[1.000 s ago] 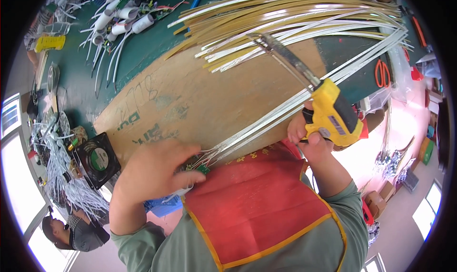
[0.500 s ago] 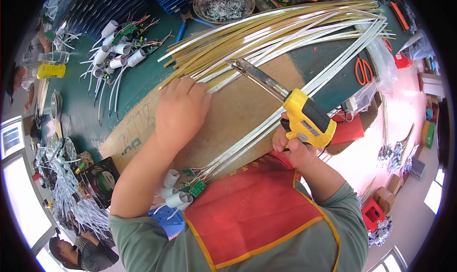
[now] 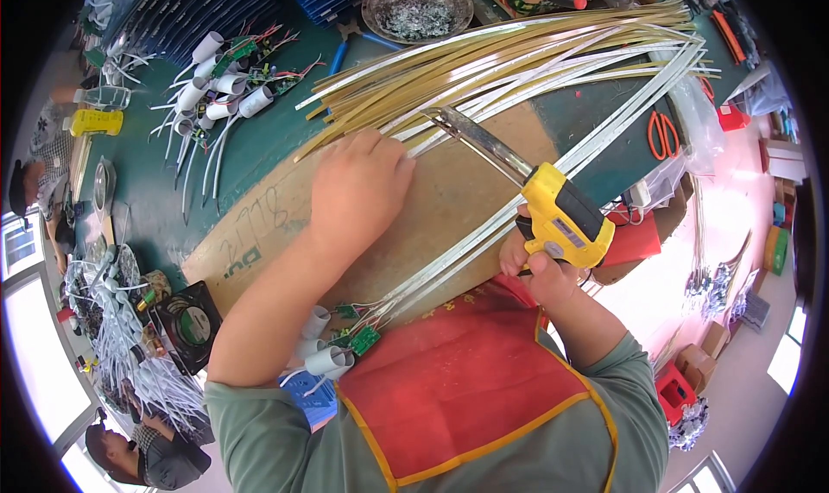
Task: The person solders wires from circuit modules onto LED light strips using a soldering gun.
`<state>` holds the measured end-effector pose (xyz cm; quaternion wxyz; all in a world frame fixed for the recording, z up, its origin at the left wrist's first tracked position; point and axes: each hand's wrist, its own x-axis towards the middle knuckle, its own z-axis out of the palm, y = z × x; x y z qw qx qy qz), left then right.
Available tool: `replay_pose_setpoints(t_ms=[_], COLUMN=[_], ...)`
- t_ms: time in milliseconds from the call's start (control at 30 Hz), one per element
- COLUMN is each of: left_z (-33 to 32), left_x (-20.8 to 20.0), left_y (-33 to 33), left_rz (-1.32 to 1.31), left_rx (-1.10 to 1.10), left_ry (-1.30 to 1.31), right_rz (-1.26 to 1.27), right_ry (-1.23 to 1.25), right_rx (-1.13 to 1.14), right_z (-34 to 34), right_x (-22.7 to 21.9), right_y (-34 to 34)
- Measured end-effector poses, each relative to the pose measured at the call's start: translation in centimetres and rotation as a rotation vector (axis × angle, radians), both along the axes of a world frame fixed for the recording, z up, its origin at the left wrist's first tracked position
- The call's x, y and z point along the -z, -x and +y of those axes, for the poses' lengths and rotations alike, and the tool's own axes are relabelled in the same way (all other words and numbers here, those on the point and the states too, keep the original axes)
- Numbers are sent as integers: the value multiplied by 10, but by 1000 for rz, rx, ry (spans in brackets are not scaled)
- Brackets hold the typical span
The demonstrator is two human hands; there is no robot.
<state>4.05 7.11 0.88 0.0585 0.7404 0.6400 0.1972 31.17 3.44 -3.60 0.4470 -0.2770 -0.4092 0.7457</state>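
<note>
In my right hand [image 3: 540,273] is a yellow and black soldering gun [image 3: 566,221], its long metal nose slanting up to the left. The tip hangs over the near ends of a bundle of long, thin yellow and white strips [image 3: 484,66]. My left hand [image 3: 363,182] is closed at the strip ends, left of that tip; its fingertips are mostly hidden. Under both hands lies a brown board [image 3: 432,208] with writing on it. Several white strips [image 3: 466,264] cross it toward my apron, ending in wires, small green circuit boards [image 3: 364,339] and white tubular housings [image 3: 328,361].
Behind the strips stands a round metal dish [image 3: 417,9] with silvery scraps. More white housings [image 3: 207,87] with wires lie at the left. A small black fan [image 3: 186,327] sits by the board's left edge, orange scissors [image 3: 662,135] at the right. Other people [image 3: 142,458] are at the far left.
My left hand has slid right along the strip ends, closer to the soldering gun's tip. The gun stays nearly in place, and the whole view has shifted slightly.
</note>
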Motion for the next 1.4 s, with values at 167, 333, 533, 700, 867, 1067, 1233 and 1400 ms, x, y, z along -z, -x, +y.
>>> replay_pose_setpoints(t_ms=[167,333,533,700,867,1067,1233,1400], left_z=[-32,-75,-94,-62,-12,14,-16,-87], left_x=[-19,-33,-37,-26,-5,11,1,-52], left_y=[12,33,59,104,153,161,151,104], left_rz=[-169,-182,-162,-138,147,391,342,157], left_rx=[-60,-103,-183,-371,-355,-438,-327,-381], left_ry=[192,377,468,235,-234,-126,-140,103], right_rz=[8,4,33,21,-8,-13,-10,-18], right_ry=[34,80,46,10,-50,-44,-35,-7], right_rx=[-8,13,3,1,9,4,0,-13], right_z=[0,0,2,5,5,4,3,6], right_x=[-1,-2,1,-1,3,-2,-3,-4], right_y=[0,-2,-4,-4,0,2,1,1])
